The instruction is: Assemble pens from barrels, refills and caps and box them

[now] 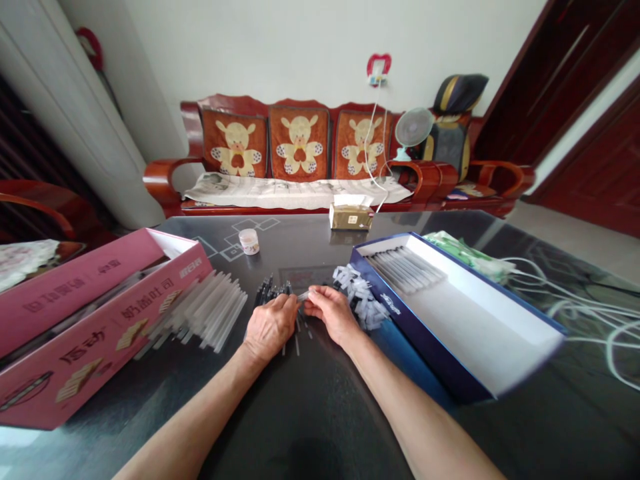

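My right hand [331, 312] is closed, thumb and fingertips pinching a small clear plastic piece [303, 295] above the table. Close beside it, my left hand [274, 323] is curled with the fingers turned down; whatever it grips is hidden. Behind the left hand lies a heap of thin black-tipped sticks [270, 289], partly covered by it. A pile of short translucent plastic pieces [361, 297], like caps, sits just right of my right hand. To the left, long frosted plastic tubes [213, 310] lie stacked against the pink box.
A long pink box [107, 320] stands at left. On the right is a blue box [480, 313] with a row of slim clear sticks [407, 268]. Farther back are a small tub [249, 241] and a tissue pack [351, 217]. White cables [575, 300] trail at right.
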A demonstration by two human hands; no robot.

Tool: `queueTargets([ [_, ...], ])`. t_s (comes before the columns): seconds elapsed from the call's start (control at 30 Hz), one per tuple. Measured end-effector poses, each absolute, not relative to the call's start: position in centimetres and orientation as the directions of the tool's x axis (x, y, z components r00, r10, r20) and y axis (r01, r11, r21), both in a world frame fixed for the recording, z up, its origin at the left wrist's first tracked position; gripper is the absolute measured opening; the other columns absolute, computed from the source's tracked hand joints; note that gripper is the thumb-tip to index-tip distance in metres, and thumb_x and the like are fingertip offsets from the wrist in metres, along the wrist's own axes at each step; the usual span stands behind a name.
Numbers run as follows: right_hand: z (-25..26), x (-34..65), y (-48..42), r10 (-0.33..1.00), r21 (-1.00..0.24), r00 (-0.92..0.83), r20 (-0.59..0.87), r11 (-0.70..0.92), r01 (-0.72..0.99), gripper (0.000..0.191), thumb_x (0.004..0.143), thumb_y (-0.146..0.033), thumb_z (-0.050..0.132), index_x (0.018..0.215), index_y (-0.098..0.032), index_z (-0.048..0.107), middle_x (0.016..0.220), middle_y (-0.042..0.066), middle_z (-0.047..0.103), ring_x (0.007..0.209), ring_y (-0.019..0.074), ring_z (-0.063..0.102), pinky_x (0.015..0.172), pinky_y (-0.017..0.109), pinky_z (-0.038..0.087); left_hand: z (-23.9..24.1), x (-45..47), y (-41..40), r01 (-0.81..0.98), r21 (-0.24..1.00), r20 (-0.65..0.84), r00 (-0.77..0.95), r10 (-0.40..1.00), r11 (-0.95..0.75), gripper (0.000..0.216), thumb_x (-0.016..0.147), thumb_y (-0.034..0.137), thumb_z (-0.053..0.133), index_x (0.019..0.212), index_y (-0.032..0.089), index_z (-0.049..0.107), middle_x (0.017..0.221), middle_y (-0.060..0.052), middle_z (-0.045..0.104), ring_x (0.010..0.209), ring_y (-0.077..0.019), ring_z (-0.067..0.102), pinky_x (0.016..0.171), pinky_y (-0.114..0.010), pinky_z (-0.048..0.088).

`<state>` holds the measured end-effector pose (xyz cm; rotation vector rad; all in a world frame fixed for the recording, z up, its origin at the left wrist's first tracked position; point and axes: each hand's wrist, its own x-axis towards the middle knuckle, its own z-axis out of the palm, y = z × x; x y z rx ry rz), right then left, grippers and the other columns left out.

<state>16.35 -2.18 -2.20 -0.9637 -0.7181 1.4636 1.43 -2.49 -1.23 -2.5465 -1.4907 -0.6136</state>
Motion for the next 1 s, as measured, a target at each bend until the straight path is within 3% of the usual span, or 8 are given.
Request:
queueTargets([
  [0.17,-2.0,16.4,-2.2,0.998,-0.93,0.036,-0.06,-0.043,-0.364,0.021,0.067,-0.032,0.067,0.079,-0.02,0.056,0.066,-0.005,0.06,0.062,0.0115,0.059,0.063,0.025,0.048,-1.2,1.0,-2.0,0.836,0.023,0.481,0.472,0.739,-0.549,0.029,0.095,0.032,0.04,0.088,0.019,0.065,0.075,-0.005,0.062,0.069,-0.0168,0.057,0.059,-0.026,0.035],
  [0.3,-1.1,17.5,-2.4,0.976,-0.97,-0.017,0.216,0.217,0.113,0.011,0.074,-0.026,0.059,0.083,-0.02,0.06,0.07,-0.003,0.06,0.062,0.0111,0.055,0.062,0.023,0.045,-1.5,0.3,-1.6,0.801,-0.042,0.625,0.488,0.61,-0.597,0.024,0.091,0.033,0.049,0.103,0.019,0.065,0.083,-0.007,0.066,0.077,-0.02,0.057,0.073,-0.031,0.04],
  [0.43,1.0,18.4,-3.0,0.896,-0.667,-0.211,0.39,0.434,0.605,0.014,0.076,-0.015,0.057,0.085,-0.019,0.066,0.079,0.001,0.064,0.07,0.0124,0.057,0.07,0.023,0.044,-1.7,0.1,-1.4,0.748,-0.083,0.71,0.508,0.488,-0.658,0.02,0.089,0.03,0.055,0.101,0.018,0.065,0.083,-0.006,0.067,0.076,-0.0199,0.057,0.074,-0.032,0.043],
  [0.6,4.8,20.6,-4.4,0.865,-0.303,-0.357,0.353,0.467,0.831,0.014,0.084,-0.02,0.053,0.089,-0.019,0.066,0.082,0.004,0.063,0.077,0.0154,0.059,0.073,0.025,0.044,-1.0,0.5,-1.7,0.712,-0.096,0.747,0.513,0.423,-0.695,0.033,0.085,0.027,0.06,0.117,0.018,0.056,0.104,-0.009,0.066,0.09,-0.0235,0.059,0.083,-0.038,0.045],
  [0.67,6.2,23.5,-4.4,0.862,-0.257,-0.308,0.402,0.429,0.866,0.015,0.084,-0.021,0.053,0.091,-0.02,0.066,0.09,0.004,0.063,0.083,0.0154,0.059,0.077,0.024,0.044,-0.8,0.5,-1.8,0.729,-0.055,0.785,0.454,0.422,-0.682,0.046,0.083,0.027,0.062,0.126,0.018,0.049,0.12,-0.013,0.06,0.104,-0.0278,0.056,0.09,-0.043,0.043],
  [0.73,7.0,27.7,-3.7,0.883,-0.233,-0.153,0.443,0.279,0.932,0.016,0.083,-0.022,0.054,0.091,-0.02,0.068,0.096,0.005,0.062,0.088,0.0159,0.059,0.079,0.024,0.044,-0.9,0.3,-1.7,0.741,0.009,0.822,0.377,0.427,-0.672,0.051,0.082,0.024,0.062,0.13,0.018,0.045,0.126,-0.015,0.055,0.112,-0.0294,0.053,0.094,-0.045,0.042],
  [0.83,6.9,34.9,-2.1,0.905,-0.139,0.242,0.35,-0.205,0.969,0.021,0.083,-0.026,0.054,0.094,-0.021,0.071,0.097,0.006,0.064,0.09,0.0171,0.06,0.083,0.024,0.043,-1.4,-0.2,-1.0,0.751,0.097,0.842,0.288,0.456,-0.653,0.047,0.084,0.019,0.058,0.129,0.018,0.045,0.122,-0.015,0.057,0.112,-0.0278,0.054,0.093,-0.043,0.043],
  [1.0,4.6,42.1,-0.2,0.844,-0.093,0.465,0.267,-0.457,0.885,0.026,0.081,-0.021,0.052,0.092,-0.017,0.075,0.092,0.013,0.068,0.085,0.0235,0.064,0.076,0.03,0.045,-2.4,-1.1,0.0,0.784,0.188,0.85,0.171,0.498,-0.591,0.035,0.085,0.019,0.054,0.12,0.018,0.053,0.114,-0.012,0.06,0.104,-0.025,0.057,0.091,-0.039,0.044],
])
